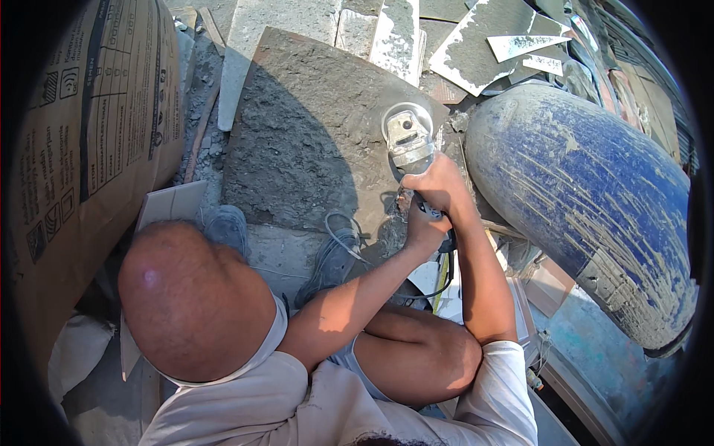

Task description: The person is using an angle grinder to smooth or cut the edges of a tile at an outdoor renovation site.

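I hold a silver angle grinder (407,141) with both hands over the right side of a rough, dark grey stone slab (290,126). My right hand (440,181) is closed round its body just behind the metal head. My left hand (427,221) grips the handle farther back, below the right one. The disc is near the slab's upper right corner; whether it touches the slab I cannot tell. A dark cable (446,275) hangs from the tool beside my right forearm.
A large printed paper sack (97,104) stands at left. A dusty blue barrel (576,208) lies on its side at right. Broken tiles (491,44) lie beyond the slab. A light tile (167,201) leans by my left knee; my shoes (327,267) are below the slab.
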`<control>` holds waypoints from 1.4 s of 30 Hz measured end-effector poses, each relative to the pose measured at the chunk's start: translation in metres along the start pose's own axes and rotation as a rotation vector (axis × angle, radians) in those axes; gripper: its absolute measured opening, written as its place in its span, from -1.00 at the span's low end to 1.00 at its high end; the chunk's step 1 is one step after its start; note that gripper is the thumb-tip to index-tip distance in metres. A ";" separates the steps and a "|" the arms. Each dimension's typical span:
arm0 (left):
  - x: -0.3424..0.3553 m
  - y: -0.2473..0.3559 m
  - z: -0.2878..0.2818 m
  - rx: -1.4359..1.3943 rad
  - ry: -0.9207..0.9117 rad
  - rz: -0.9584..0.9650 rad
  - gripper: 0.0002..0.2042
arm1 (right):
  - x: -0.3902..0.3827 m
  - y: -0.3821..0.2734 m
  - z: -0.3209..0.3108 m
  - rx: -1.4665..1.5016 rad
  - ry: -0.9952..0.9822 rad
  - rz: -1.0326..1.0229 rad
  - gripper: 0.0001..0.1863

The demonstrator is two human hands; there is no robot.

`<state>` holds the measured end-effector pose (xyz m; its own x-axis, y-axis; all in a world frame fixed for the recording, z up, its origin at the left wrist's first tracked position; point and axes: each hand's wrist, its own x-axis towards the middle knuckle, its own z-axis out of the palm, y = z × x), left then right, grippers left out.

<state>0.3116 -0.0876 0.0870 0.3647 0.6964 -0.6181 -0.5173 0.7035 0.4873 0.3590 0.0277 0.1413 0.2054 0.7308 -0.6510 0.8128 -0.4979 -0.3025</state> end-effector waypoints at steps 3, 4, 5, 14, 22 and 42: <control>-0.013 -0.002 0.008 0.113 0.063 -0.137 -0.37 | -0.008 0.026 0.008 -0.037 -0.042 0.101 -0.48; -0.018 0.003 0.010 0.106 0.052 -0.184 -0.32 | -0.014 0.024 0.005 -0.034 -0.048 0.116 -0.46; -0.020 0.008 0.013 0.103 0.049 -0.186 -0.32 | -0.017 0.027 0.002 -0.037 -0.047 0.119 -0.46; -0.004 0.012 0.006 0.040 -0.030 -0.063 -0.33 | -0.010 -0.013 -0.012 -0.092 -0.036 0.107 -0.46; -0.015 0.019 0.016 0.115 0.000 -0.189 -0.31 | -0.025 0.009 -0.010 -0.049 0.059 0.034 -0.52; -0.009 0.014 0.008 -0.083 -0.015 -0.095 -0.32 | -0.016 -0.013 -0.011 -0.051 -0.013 0.141 -0.47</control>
<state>0.3074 -0.0832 0.1042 0.4265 0.6299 -0.6490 -0.5418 0.7526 0.3743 0.3509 0.0275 0.1634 0.3123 0.6489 -0.6938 0.8031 -0.5704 -0.1720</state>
